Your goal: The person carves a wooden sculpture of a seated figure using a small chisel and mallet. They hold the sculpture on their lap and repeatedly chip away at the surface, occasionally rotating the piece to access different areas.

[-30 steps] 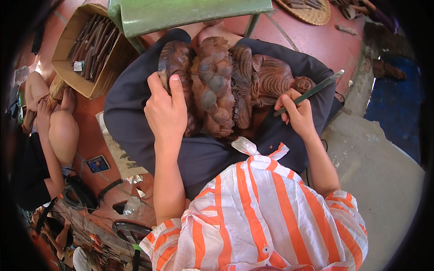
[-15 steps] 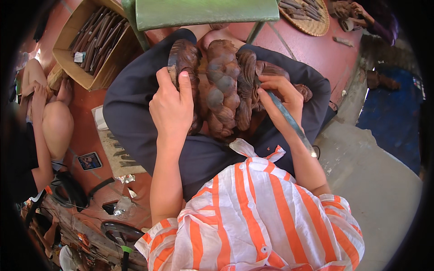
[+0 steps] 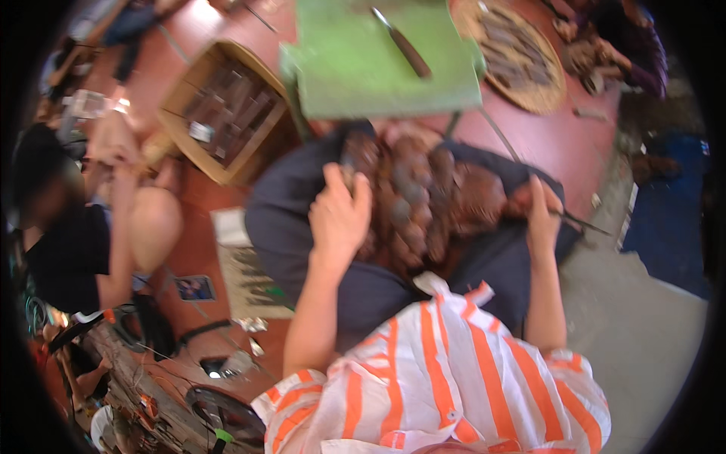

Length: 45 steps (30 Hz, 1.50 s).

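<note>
head view: one dark brown carved wood piece [image 3: 423,200], knobbly and rounded, lies in the lap at centre, long axis from 10 to 4 o'clock. the left hand [image 3: 340,216] lies flat on its 9 o'clock end, fingers spread. the right hand [image 3: 543,216], curled closed, grips one thin chisel [image 3: 586,222] pointing to 4 o'clock. one green desk [image 3: 355,72] at 12 carries one knife [image 3: 402,44].
</note>
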Each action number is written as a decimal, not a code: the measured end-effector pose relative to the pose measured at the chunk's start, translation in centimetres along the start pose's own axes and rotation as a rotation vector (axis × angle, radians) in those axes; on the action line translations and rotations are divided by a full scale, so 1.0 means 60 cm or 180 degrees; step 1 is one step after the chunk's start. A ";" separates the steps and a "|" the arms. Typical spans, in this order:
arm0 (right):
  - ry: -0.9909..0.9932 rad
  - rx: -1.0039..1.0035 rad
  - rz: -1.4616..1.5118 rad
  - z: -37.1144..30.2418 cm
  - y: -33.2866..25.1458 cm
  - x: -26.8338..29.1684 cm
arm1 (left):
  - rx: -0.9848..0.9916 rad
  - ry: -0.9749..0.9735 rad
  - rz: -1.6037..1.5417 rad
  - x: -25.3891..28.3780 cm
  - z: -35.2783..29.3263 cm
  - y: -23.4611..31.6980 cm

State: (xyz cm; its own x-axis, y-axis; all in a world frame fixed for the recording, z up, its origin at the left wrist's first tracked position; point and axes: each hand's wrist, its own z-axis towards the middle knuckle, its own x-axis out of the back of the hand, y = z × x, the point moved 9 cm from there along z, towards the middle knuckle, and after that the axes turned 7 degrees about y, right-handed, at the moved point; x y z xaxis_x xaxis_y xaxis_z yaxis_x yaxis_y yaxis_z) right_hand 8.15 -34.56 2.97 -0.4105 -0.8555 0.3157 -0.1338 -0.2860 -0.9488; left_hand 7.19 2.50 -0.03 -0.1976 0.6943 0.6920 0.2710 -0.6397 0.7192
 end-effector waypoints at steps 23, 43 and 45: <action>-0.0717 -0.2442 0.1699 -0.171 0.291 -0.103 | -0.0432 -0.1100 -0.1623 -0.087 0.106 -0.034; -0.0253 -0.2105 0.1676 -0.155 0.256 -0.099 | -0.0152 -0.0634 -0.1791 -0.058 0.059 -0.043; -0.0308 -0.2041 0.1758 -0.152 0.253 -0.106 | -0.0208 -0.0498 -0.1773 -0.048 0.057 -0.050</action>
State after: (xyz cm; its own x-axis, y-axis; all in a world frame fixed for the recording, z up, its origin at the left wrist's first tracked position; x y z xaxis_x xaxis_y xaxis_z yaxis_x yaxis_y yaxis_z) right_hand 0.49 -29.54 -13.44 -0.4922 -0.8417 -0.2218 -0.4340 0.4582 -0.7757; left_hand 10.18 3.59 -4.40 -0.1506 0.9693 0.1945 0.1065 -0.1797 0.9779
